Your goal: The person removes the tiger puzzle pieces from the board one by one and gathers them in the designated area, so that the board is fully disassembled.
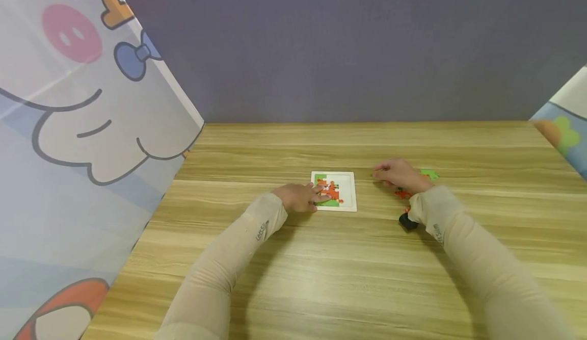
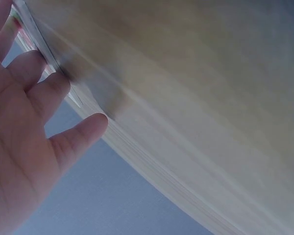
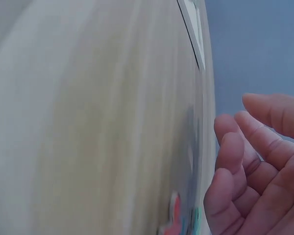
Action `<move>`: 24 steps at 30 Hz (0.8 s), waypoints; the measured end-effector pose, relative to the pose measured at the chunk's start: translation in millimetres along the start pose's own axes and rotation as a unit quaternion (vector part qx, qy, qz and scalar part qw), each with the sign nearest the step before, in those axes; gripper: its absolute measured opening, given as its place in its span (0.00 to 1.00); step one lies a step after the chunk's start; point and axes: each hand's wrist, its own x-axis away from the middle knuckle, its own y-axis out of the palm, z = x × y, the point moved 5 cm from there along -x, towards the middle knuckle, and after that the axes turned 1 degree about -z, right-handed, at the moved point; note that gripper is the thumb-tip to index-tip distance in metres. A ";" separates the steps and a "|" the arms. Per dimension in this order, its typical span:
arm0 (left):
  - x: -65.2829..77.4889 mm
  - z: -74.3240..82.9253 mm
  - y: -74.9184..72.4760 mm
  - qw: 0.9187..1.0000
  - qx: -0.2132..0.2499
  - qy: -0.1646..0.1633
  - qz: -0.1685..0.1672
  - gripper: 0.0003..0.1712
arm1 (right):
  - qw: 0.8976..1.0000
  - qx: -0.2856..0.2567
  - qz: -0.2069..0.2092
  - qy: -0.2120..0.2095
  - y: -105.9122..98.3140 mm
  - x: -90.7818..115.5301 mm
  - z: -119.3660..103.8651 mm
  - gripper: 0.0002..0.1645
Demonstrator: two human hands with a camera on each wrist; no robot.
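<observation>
A white-framed jigsaw puzzle [image 1: 347, 192] lies on the table, with an orange and green picture filling its left and lower parts; bare white backing shows at upper right. My left hand [image 1: 299, 197] rests on its left side, fingers spread across the fitted pieces. In the left wrist view, the fingers [image 2: 51, 93] reach the tray's edge. To the right of the tray, my right hand [image 1: 398, 173] hovers over the wood, palm hollow. The right wrist view shows its thumb [image 3: 277, 110] apart from loosely bent fingers, nothing between them.
Loose orange puzzle pieces [image 1: 402, 193] and a green piece [image 1: 430, 174] lie beside and under the right wrist. A small black object [image 1: 407, 221] sits by the right cuff. A grey wall [image 1: 348, 49] stands behind the wooden table [image 1: 321, 268]; a cartoon-printed panel [image 1: 91, 141] stands left.
</observation>
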 end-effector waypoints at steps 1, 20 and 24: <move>-0.1 0.5 -0.1 1.000 -0.001 0.001 0.000 0.31 | 1.000 -0.002 -0.002 -0.002 1.6 -0.5 -0.8 0.27; 0.4 0.4 -0.5 1.000 0.005 -0.002 -0.004 0.31 | 0.998 0.043 -0.025 -0.041 34.0 -22.3 -39.1 0.23; -0.6 0.7 -0.3 1.000 -0.001 -0.004 -0.007 0.31 | 0.997 0.047 -0.033 -0.045 41.9 -25.7 -46.8 0.23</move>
